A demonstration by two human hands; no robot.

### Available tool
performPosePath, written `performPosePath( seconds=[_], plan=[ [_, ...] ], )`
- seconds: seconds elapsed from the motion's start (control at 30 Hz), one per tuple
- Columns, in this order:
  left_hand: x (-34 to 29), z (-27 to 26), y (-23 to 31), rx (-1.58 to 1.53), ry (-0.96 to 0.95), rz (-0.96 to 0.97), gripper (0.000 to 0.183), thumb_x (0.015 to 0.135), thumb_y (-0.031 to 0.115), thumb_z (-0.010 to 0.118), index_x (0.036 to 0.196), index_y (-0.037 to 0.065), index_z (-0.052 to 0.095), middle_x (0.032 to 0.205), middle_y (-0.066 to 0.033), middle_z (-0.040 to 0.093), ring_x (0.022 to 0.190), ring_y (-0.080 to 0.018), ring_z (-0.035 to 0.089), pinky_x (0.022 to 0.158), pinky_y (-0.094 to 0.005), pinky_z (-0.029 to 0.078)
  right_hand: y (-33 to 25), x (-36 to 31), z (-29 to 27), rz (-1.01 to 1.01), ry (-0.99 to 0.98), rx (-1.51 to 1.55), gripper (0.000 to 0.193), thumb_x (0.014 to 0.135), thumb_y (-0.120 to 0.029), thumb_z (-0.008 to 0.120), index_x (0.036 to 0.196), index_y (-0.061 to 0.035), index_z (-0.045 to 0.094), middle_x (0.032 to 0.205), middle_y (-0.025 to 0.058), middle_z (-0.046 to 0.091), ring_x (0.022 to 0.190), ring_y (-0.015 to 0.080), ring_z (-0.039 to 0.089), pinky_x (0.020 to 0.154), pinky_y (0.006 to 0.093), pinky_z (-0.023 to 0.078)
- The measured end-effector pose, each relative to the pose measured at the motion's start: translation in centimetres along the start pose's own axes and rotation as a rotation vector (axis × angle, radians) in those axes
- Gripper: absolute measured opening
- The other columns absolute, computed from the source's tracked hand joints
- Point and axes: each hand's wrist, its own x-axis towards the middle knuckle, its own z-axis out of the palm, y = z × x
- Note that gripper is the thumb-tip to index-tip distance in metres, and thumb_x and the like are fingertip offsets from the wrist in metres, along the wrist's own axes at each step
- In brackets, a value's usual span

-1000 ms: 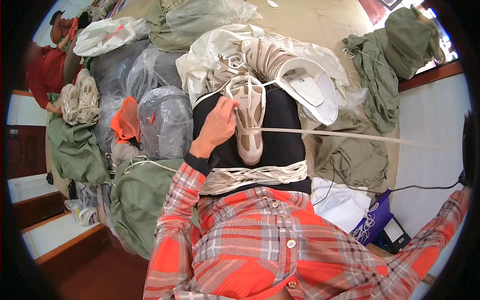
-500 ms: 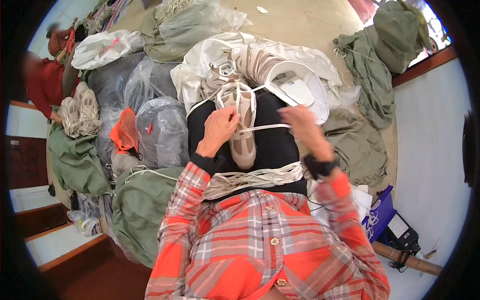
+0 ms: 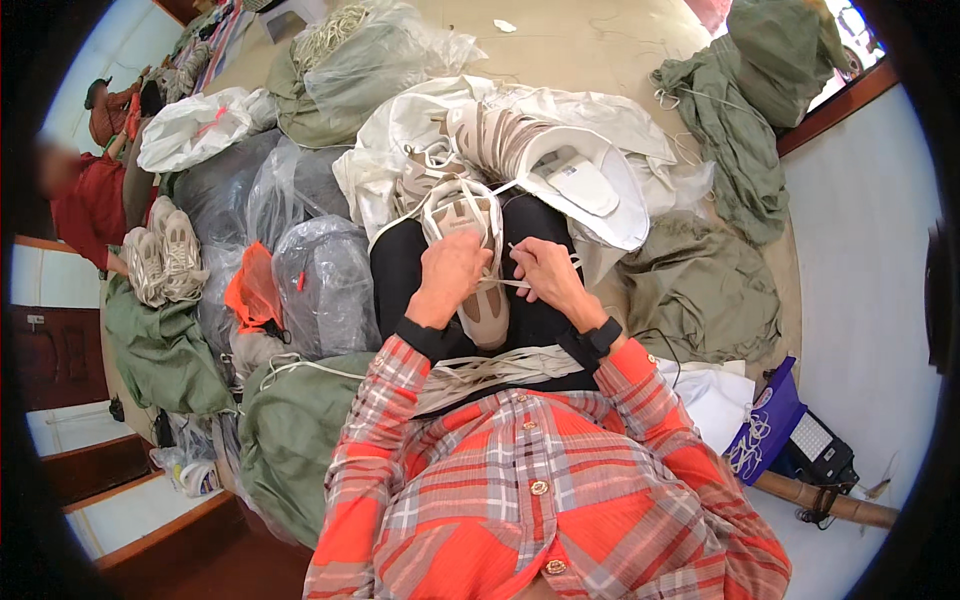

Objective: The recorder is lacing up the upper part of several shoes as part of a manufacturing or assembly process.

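Observation:
A beige and brown sneaker (image 3: 484, 322) rests between my thighs, its toe toward me. My left hand (image 3: 452, 272) is closed over the shoe's upper at the lace holes; its fingertips are partly hidden. A pale shoelace (image 3: 508, 283) runs from the shoe to my right hand (image 3: 550, 274), which pinches it just right of the shoe. A bundle of loose laces (image 3: 500, 368) lies across my lap. Beyond my knees, a row of similar shoe uppers (image 3: 490, 138) curves over a white sack (image 3: 392, 130), beside a white shoe-shaped piece (image 3: 585, 190).
Clear plastic bags (image 3: 330, 270), an orange bag (image 3: 256, 288) and green cloth sacks (image 3: 300, 425) crowd my left. A pair of sneakers (image 3: 165, 255) stands near a person in red (image 3: 90, 205). Green cloth (image 3: 700, 285) and a purple container (image 3: 770, 420) lie to my right.
My right hand has come back from the right toward the shoe, still with the lace. My left hand has shifted slightly down and right over the shoe's upper.

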Motion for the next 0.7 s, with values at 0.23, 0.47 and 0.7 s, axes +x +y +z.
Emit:
performPosePath(
  seconds=[0.23,0.47,0.7],
  plan=[
    [-4.3,-8.3,-2.0,-1.681,0.056,-0.093,0.010,0.090,0.010,0.048,0.095,0.003,0.054,0.085,-0.0067,0.059,0.090,-0.0204,0.059,0.085,-0.0304,0.044,2.5,0.3,0.3,-0.123,0.006,-0.269,0.017,0.088,-0.005,0.039,0.087,0.0044,0.053,0.068,0.0100,0.059,0.055,0.0171,0.062,0.046,0.0276,0.051],
    [-2.8,0.7,0.0,-0.213,0.015,0.264,0.027,0.073,0.015,0.066,0.094,-0.001,0.058,0.090,-0.0139,0.052,0.081,-0.0290,0.053,0.073,-0.0377,0.044,-0.6,-1.4,0.7,-0.125,-0.037,0.020,0.014,0.089,-0.009,0.045,0.086,0.0024,0.053,0.068,0.0087,0.058,0.051,0.0147,0.060,0.040,0.0261,0.047],
    [-4.0,-4.8,-2.9,-1.153,0.119,-0.139,0.018,0.088,0.011,0.049,0.081,0.000,0.062,0.084,-0.0085,0.062,0.083,-0.0175,0.058,0.077,-0.0298,0.044,1.1,-1.2,0.3,-0.003,-0.002,-0.155,0.019,0.088,-0.014,0.047,0.086,0.0035,0.055,0.061,0.0116,0.058,0.045,0.0173,0.059,0.037,0.0282,0.045]
  ],
)
